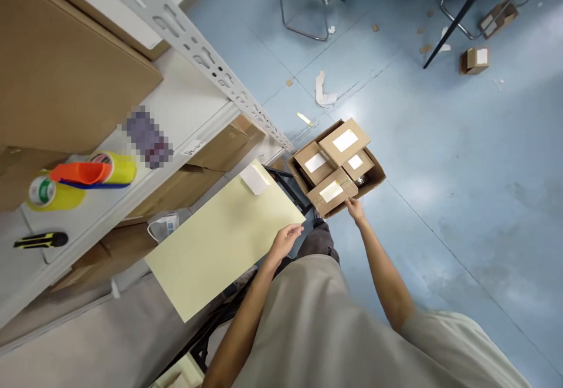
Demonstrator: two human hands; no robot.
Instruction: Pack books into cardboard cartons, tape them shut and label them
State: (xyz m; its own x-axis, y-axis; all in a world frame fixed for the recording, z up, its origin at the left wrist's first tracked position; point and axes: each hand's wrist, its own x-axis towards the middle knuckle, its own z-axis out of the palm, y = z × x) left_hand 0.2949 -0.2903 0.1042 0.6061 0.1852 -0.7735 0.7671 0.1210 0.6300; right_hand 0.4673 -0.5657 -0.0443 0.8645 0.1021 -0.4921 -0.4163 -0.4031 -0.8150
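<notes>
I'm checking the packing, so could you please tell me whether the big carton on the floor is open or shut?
Open: the carton has its flaps spread, showing small labelled boxes inside.

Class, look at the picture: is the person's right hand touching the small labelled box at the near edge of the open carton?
Touching. The head view shows the right hand fingertips meeting the small box corner, no gap visible.
</notes>
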